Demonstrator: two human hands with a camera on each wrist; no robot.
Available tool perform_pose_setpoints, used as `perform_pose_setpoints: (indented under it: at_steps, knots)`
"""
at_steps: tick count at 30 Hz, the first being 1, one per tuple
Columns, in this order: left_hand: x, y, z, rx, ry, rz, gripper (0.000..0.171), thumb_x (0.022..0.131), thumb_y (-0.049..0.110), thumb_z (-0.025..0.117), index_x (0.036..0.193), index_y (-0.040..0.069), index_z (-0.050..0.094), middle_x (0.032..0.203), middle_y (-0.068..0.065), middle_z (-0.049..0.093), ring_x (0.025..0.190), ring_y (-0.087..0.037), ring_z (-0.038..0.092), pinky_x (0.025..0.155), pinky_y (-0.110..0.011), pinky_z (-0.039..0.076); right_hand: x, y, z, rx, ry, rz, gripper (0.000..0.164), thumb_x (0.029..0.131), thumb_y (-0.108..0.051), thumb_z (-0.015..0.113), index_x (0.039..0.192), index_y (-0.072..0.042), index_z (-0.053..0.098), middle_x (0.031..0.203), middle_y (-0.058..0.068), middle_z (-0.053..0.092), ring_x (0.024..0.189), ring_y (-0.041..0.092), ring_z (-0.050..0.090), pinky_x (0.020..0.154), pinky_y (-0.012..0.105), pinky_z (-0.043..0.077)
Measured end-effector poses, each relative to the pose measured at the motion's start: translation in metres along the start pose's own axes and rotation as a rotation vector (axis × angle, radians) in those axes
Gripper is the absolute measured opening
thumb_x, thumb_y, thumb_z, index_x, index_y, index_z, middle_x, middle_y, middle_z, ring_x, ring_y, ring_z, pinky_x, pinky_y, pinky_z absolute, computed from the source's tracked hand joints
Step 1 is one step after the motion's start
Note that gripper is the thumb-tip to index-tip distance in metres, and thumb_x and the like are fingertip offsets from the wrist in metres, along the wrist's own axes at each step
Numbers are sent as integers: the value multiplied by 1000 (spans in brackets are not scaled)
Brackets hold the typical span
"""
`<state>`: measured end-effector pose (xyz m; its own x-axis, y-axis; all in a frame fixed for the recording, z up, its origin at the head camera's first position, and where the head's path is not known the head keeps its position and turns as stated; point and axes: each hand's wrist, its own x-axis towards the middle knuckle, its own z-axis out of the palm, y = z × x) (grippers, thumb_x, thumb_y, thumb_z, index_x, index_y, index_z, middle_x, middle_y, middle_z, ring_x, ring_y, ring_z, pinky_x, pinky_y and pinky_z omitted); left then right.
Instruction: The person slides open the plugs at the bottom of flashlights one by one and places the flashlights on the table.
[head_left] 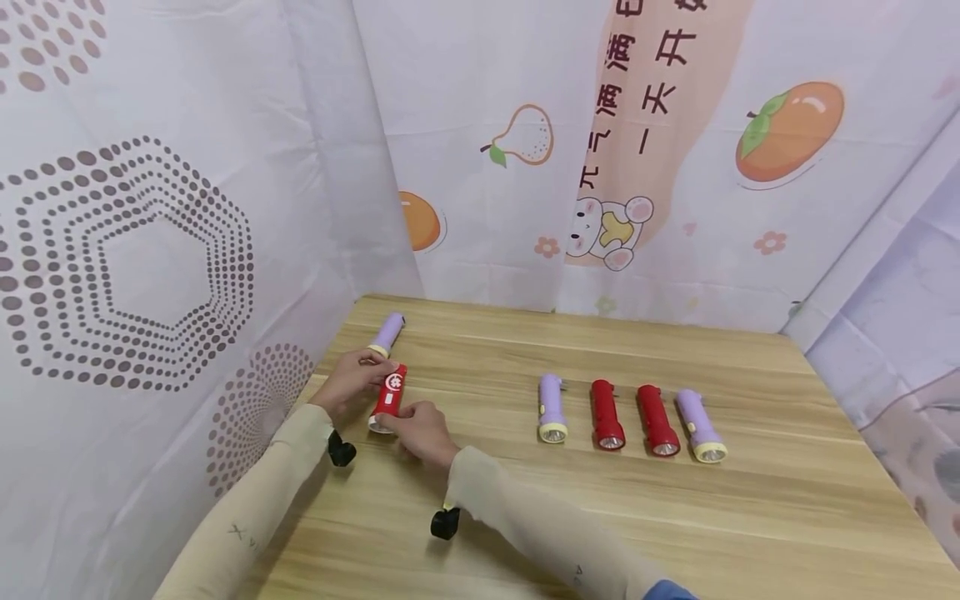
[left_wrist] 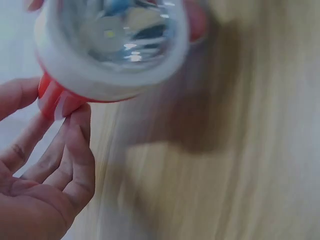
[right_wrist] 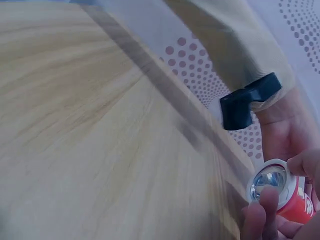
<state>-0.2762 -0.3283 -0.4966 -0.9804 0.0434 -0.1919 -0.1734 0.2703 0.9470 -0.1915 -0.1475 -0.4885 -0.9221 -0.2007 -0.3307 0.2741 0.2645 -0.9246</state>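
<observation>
A red flashlight (head_left: pixel 390 395) with a white lens ring is held between both hands over the left part of the table. My left hand (head_left: pixel 352 382) pinches its tail end between thumb and fingers. At the lens end, my right hand (head_left: pixel 426 429) grips it near the white ring (right_wrist: pixel 287 197). The clear lens (left_wrist: pixel 125 37) faces the left wrist camera. Just beyond the left hand lies a purple flashlight (head_left: pixel 388 332), its yellow lens end partly hidden by that hand.
To the right lie a purple flashlight (head_left: pixel 551 404), a red flashlight (head_left: pixel 604 412), a second red one (head_left: pixel 656 417) and another purple one (head_left: pixel 697 421), roughly in a row. White printed curtains (head_left: pixel 480 225) stand behind and left of the wooden table (head_left: pixel 675 517).
</observation>
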Motion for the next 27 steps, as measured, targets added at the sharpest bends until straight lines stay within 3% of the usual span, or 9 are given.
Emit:
perform_pose_setpoints:
  at_steps: [7,12,20,27]
  knots:
    - [-7,13,19,-33,-5,38,30,98,21,74,113,-3,64,103,-12,69,80,-18,68,81,-41,59,-5,3,-24,-17,-4,-3,30,89,-35,82,95,-9,69,67,1,59,46,11,43,42,23,34]
    - [-5,9,30,-15,-13,79,28,98,21,73,110,-2,64,106,-14,70,82,-19,69,85,-45,59,-11,6,-39,-52,-9,-14,31,88,-36,82,95,-8,71,76,4,64,50,11,44,45,23,37]
    - [-9,12,51,-19,-50,96,27,97,22,74,109,0,65,109,-14,70,84,-21,69,80,-39,58,-24,13,-61,-99,-7,-15,33,88,-37,81,99,-7,70,85,1,64,58,11,47,50,23,39]
    - [-16,17,70,10,-83,160,23,95,22,76,106,4,66,107,-11,72,84,-23,70,78,-37,57,-34,21,-78,-113,-36,-41,31,88,-31,81,98,-4,69,86,3,66,60,13,47,51,25,39]
